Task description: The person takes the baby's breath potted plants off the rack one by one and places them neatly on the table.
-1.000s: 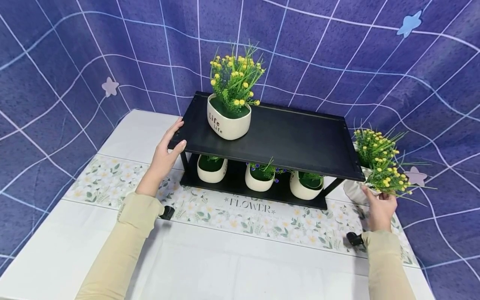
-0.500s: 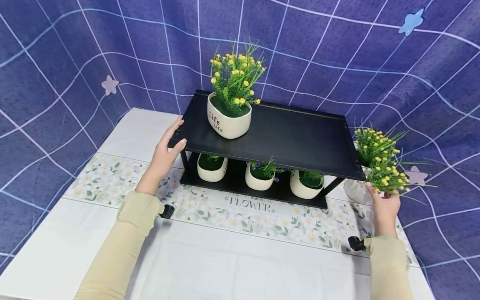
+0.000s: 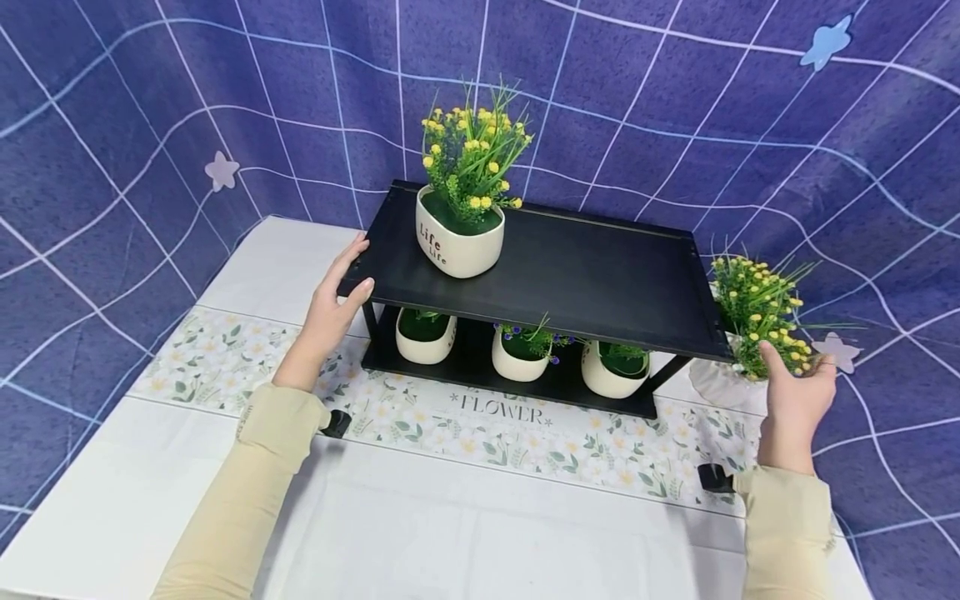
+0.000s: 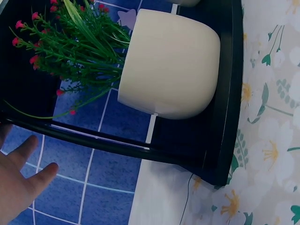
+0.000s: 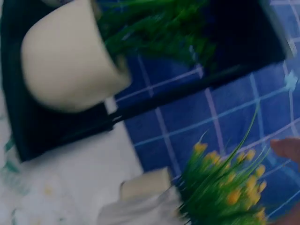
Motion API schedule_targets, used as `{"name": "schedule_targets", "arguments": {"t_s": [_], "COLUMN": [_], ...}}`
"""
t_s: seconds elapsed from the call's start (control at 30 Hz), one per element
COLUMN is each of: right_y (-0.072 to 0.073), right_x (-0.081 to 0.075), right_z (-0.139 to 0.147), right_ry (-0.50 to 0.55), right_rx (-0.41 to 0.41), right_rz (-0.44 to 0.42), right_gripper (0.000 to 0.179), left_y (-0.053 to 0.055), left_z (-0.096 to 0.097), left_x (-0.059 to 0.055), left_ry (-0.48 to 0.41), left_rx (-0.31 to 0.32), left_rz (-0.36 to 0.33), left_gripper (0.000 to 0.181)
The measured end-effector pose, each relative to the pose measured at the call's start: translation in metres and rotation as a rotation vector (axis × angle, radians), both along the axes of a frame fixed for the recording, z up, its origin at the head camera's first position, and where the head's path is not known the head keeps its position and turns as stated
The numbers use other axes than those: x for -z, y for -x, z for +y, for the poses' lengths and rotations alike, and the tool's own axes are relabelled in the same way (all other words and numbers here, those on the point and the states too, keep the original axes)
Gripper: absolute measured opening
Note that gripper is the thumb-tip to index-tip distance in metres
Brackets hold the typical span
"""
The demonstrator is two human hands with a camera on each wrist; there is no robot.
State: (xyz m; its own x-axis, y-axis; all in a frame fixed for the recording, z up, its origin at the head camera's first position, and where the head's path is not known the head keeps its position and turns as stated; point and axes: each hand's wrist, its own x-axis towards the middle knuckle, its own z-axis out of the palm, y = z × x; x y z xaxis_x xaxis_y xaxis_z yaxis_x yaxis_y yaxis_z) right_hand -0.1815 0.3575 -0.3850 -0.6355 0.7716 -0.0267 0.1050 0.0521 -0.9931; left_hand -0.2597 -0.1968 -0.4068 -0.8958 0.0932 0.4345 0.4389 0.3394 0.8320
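Observation:
My left hand (image 3: 328, 307) rests at the left end of a two-tier black shelf (image 3: 600, 275), its fingers along the side edge and its thumb at the front corner. In the left wrist view its fingers (image 4: 43, 176) are spread beside the shelf's side frame. My right hand (image 3: 798, 404) is raised off the shelf's right end, thumb and fingers apart, holding nothing. Just behind it stand yellow-flowered plants (image 3: 753, 292), with a crinkled white covering (image 3: 723, 385) at their base. Beside that covering, a cream block-like edge (image 5: 145, 185) shows in the right wrist view.
On the shelf's top, toward the left, stands a cream "Life" pot (image 3: 461, 246) of yellow flowers. Three cream pots, among them the middle one (image 3: 517, 364), line the lower tier. A floral "FLOWER" strip (image 3: 420, 429) crosses the white table; a blue grid curtain (image 3: 300, 83) hangs behind.
My right hand has let go at the base of the yellow-flowered plants and drawn away to the right, its fingers spreading. My left hand stays on the shelf.

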Motion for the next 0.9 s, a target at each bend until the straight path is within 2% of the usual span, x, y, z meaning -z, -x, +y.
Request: {"name": "schedule_targets", "arguments": {"t_s": [0.1, 0.2, 0.4, 0.57, 0.67, 0.9], "right_y": [-0.001, -0.001, 0.003, 0.009, 0.013, 0.021], "right_x": [-0.014, -0.028, -0.05, -0.058, -0.06, -0.065], "right_z": [-0.008, -0.019, -0.043, -0.064, -0.077, -0.106], "right_ry": [-0.048, -0.049, -0.033, -0.013, -0.03, -0.114], "right_rx": [0.006, 0.001, -0.035, -0.093, -0.122, -0.206], "right_rz": [-0.014, 0.0, 0.125, 0.221, 0.248, 0.247], "right_gripper": [0.093, 0.095, 0.093, 0.092, 0.092, 0.092], "left_y": [0.0, 0.0, -0.001, -0.014, -0.022, -0.025], "left_z": [0.0, 0.0, 0.0, 0.006, 0.01, 0.013], "left_x": [0.0, 0.0, -0.002, -0.019, -0.029, -0.033], "left_ry": [-0.004, -0.004, 0.006, -0.014, -0.008, -0.001], "left_rx": [-0.001, -0.003, -0.007, 0.004, 0.009, 0.01], "left_rz": [0.0, -0.002, -0.015, -0.033, -0.036, -0.038], "left_gripper": [0.055, 0.055, 0.056, 0.055, 0.054, 0.054]}}
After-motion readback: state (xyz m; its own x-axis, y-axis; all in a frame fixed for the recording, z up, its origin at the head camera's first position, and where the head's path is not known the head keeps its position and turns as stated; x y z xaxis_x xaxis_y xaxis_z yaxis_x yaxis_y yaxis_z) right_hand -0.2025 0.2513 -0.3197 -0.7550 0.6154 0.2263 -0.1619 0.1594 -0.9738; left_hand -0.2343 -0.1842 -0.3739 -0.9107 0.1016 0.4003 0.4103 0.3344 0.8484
